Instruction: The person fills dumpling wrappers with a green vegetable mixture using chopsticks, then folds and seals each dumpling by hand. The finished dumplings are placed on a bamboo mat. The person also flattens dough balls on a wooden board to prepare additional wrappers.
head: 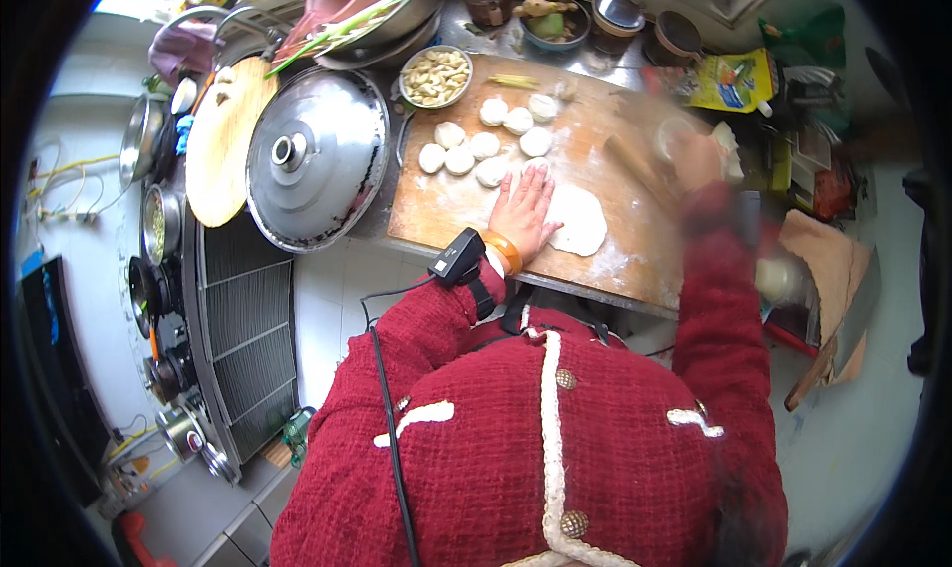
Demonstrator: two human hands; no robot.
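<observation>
My left hand (523, 213) lies flat with fingers spread on the floured wooden board (446, 213), its fingertips by a dough ball and its thumb at the edge of a flattened dough sheet (579, 221). Several round dough balls (485, 146) sit beyond it. My right hand (698, 161) is blurred over the board's right side, beside a pale round thing (673, 137); whether it grips this cannot be told. A wooden rolling pin (636, 167) lies between the dough sheet and my right hand.
A large metal lid (320, 161) and an oval wooden board (227, 143) stand left. A bowl of pale pieces (436, 77) is at the board's back left corner. Lidded jars (618, 16) line the back. A yellow packet (732, 82) lies at the back right.
</observation>
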